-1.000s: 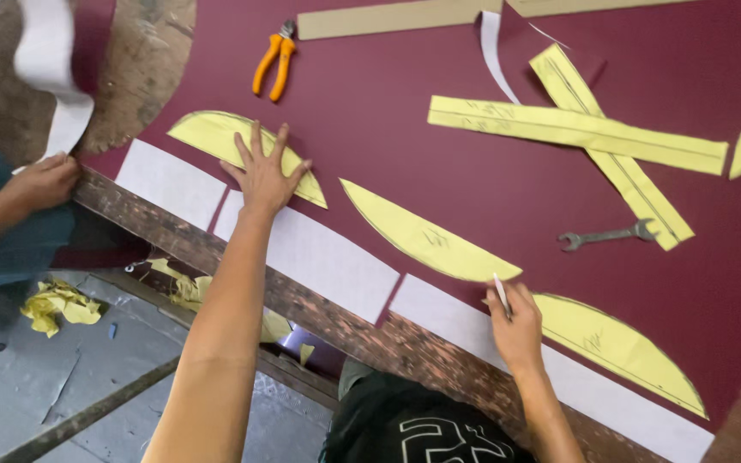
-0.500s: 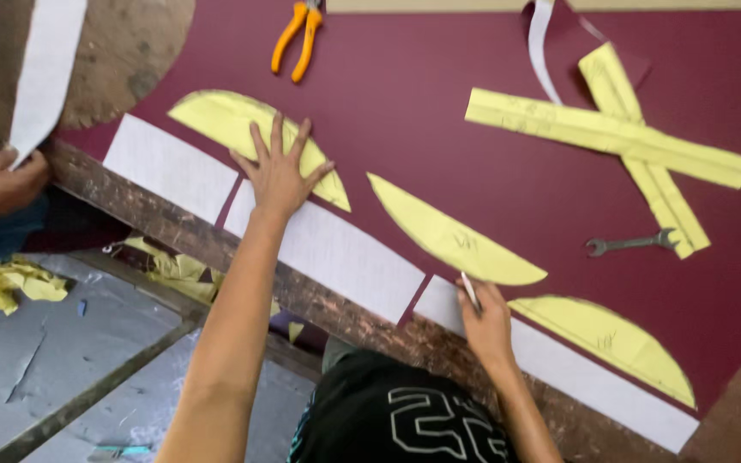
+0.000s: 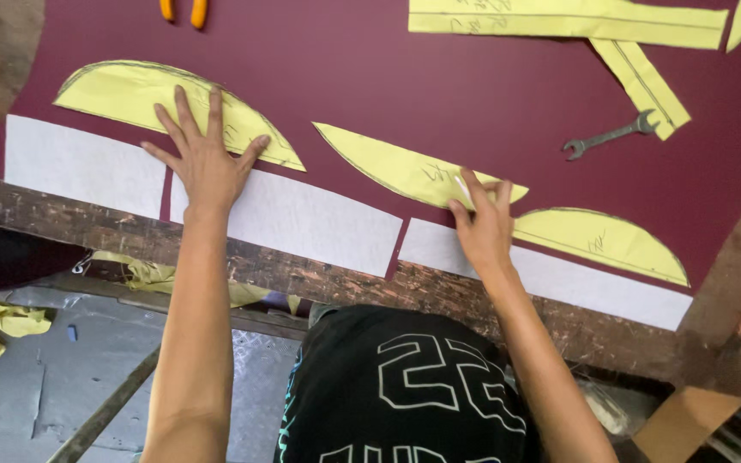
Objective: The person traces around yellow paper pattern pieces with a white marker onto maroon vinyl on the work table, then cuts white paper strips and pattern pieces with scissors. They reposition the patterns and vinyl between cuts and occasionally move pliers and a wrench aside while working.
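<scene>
Yellow paper templates (image 3: 405, 167) lie on the maroon sheet (image 3: 439, 81); left hand (image 3: 203, 163) spread flat, pinning one curved piece, right hand (image 3: 482, 223) pinching white chalk (image 3: 462, 188) at the middle piece's edge. Several outlines look drawn; cutting looks untouched.

Yellow paper templates (image 3: 405, 167), maroon sheet (image 3: 439, 86)
</scene>
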